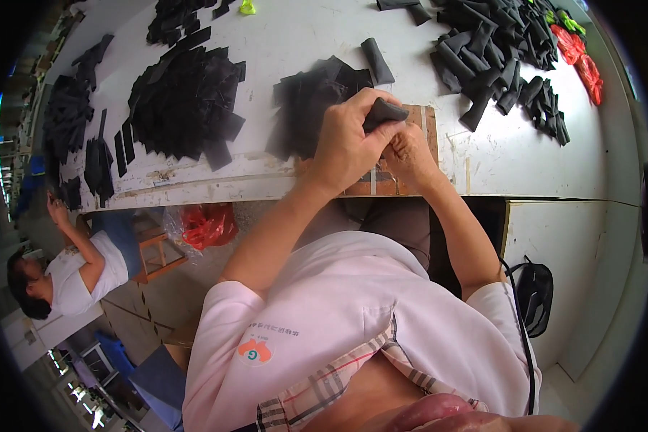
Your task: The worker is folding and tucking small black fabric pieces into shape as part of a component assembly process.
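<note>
Leftmost, well away from the brown board (431, 124) at the near edge of the white worktop (281, 36), lies a dark heap (68, 119) of cloth pieces, with a co-worker (90, 270) in a white top seated beside that end. Nearer the board, though still apart to its left, spreads a broad pile (183, 101) of flat black pieces. Down below the worktop, also left of the board, is a red plastic bag (209, 225). Just left of the board sits a blurred black stack (313, 97). Over the board's left part, the left hand (353, 137) grips a black cloth tube (387, 112), its end poking out above the thumb. Beyond the board, past the knuckles, a loose tube (378, 61) lies alone. Above the board, the right hand (410, 155) has its fingers curled close against the left; whether they pinch the cloth I cannot tell. Right of the board and farther back is a large heap of dark tubes (482, 54); below the worktop on that side is a black bag (534, 295). Rightmost from the board, red plastic (590, 75) lies near the worktop's end.
</note>
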`<state>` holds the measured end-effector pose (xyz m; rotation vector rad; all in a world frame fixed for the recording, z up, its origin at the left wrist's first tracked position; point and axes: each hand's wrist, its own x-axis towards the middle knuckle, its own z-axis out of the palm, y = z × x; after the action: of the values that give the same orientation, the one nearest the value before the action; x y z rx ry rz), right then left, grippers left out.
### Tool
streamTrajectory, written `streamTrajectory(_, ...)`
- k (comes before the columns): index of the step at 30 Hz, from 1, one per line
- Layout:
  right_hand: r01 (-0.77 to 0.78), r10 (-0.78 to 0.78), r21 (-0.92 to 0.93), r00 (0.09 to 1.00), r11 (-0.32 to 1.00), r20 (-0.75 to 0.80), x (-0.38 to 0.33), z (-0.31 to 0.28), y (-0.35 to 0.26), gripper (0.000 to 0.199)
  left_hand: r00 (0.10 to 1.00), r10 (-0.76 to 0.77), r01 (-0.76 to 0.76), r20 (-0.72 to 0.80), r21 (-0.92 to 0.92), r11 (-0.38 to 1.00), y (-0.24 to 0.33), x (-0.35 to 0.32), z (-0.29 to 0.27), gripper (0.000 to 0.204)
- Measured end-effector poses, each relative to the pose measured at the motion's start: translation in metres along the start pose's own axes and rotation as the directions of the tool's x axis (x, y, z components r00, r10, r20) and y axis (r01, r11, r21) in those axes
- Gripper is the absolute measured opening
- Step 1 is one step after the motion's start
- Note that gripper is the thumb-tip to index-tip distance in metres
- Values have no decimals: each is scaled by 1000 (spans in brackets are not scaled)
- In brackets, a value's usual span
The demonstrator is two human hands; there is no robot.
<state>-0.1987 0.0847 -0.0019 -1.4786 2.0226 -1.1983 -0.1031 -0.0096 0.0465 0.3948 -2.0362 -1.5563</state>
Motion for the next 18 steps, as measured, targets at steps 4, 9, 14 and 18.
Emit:
streamTrajectory(4, 42, -38, -87, 998, 995, 48, 3, -12, -9, 22, 990, -93, 52, -103, -348, 936, 9, -5, -2, 14)
streamTrajectory(9, 130, -120, -194, 991, 972, 61, 17, -30, -32, 28, 967, -13, -170, -254, -682, 712, 6, -2, -12, 16)
streamTrajectory(14, 117, -105, -186, 992, 976, 74, 10, -8, -13, 26, 968, -153, -33, -199, -707, 706, -15, -11, -20, 14)
streamTrajectory(18, 151, -146, -191, 988, 970, 43, 10, -20, -21, 23, 972, -132, -45, -195, -703, 709, -11, -10, -20, 13)
